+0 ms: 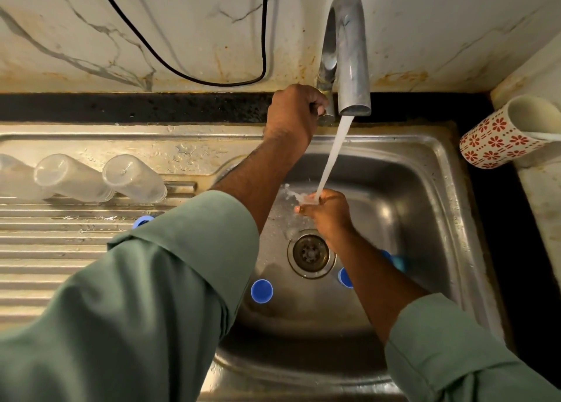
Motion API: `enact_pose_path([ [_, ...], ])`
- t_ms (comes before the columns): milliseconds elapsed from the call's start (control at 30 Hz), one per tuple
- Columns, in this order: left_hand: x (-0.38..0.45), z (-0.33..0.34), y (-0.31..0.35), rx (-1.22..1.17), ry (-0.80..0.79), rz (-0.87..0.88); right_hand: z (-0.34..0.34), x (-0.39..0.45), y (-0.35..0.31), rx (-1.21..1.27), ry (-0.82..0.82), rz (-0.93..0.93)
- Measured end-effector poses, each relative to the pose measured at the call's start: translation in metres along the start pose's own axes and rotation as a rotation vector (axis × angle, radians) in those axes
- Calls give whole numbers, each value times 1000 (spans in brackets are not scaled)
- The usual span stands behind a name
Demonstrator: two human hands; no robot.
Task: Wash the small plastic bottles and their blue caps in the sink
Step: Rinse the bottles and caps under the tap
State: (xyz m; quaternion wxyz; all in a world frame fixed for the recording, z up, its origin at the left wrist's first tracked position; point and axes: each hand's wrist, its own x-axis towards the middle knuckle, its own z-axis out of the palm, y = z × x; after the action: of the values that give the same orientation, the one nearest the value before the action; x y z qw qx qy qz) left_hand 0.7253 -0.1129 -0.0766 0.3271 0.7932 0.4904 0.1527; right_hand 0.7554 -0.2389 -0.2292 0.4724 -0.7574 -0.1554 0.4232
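Head view: your left hand point(293, 113) gripped the tap handle; your right hand point(326, 209) clasped a small bottle point(308, 199) under the tap point(349, 55) stream. Judged light, thin-walled, slippery; hold its body.

Three clear plastic bottles lie on the drainboard – one point(16, 178), a second point(71, 178), a third point(133, 179). Four blue caps show: one point(142, 221) on the drainboard, three in the basin point(261, 291) point(345, 277) point(394, 260). One patterned mug point(498, 137), one tap point(346, 55), two hands – left point(293, 113), right point(326, 212).

dim warm light | glare on sink point(449, 171) steel — edges bowed | forearm shadows — slight softness
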Motion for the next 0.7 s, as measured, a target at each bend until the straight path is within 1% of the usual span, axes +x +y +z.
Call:
enact_pose_path([
  [100, 1, 1, 0, 39, -2, 8, -1, -1, 5, -128, 17, -59],
  [233, 2, 3, -1, 36, -3, 13, -3, 0, 9, -208, 16, -106],
  [300, 3, 5, -1, 11, -5, -1, -6, -3, 5, -219, 2, -140],
  [367, 3, 8, -2, -72, 18, -36, -8, -8, 2, -179, 18, -166],
  [433, 0, 12, -4, -257, 85, -103, -11, -14, -1, -156, 70, -178],
  [467, -1, 14, -6, -426, 120, -162, -13, -15, -1, -142, 93, -164],
  [500, -3, 16, -7, -621, 135, -233, -15, -16, -1, -107, 91, -147],
  [533, -5, 18, -8, -763, 137, -287, -18, -16, -1, -76, 72, -142],
  [567, -8, 18, -7, -824, 134, -294, -21, -16, 0, -67, 43, -154],
  [633, -12, 16, -3, -717, 103, -214, -27, -15, 2, -124, 5, -175],
  [700, -17, 9, 5, -542, 23, -79, -32, -13, -2, -301, -33, -163],
])
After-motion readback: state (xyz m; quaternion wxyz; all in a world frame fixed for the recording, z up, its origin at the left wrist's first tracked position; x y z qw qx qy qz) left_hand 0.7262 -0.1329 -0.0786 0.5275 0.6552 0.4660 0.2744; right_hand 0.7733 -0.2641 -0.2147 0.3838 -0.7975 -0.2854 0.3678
